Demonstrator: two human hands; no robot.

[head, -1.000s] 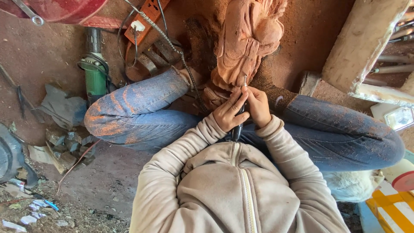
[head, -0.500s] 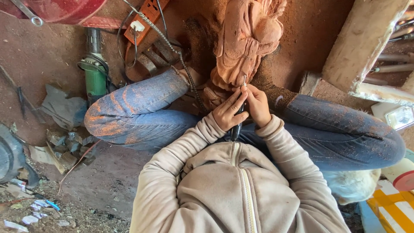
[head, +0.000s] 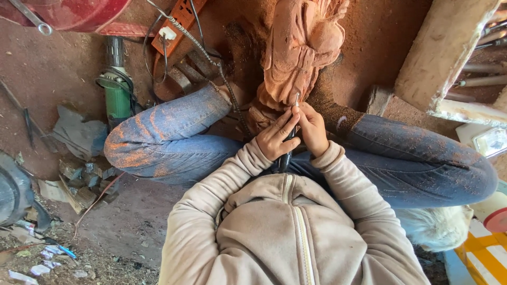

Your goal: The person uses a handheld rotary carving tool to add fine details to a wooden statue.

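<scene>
Both hands grip one slim dark rotary tool (head: 285,153). The left hand (head: 275,138) clasps its shaft for steadiness; the right hand (head: 312,129) pinches near the tip, guiding it against the reddish wooden carving (head: 298,50) at 12 o'clock, braced between the knees.

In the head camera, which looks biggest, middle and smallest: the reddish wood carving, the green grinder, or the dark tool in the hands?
1. Carving
2. Grinder
3. Tool, though the hands hide most of it, so its true size is unsure.
</scene>
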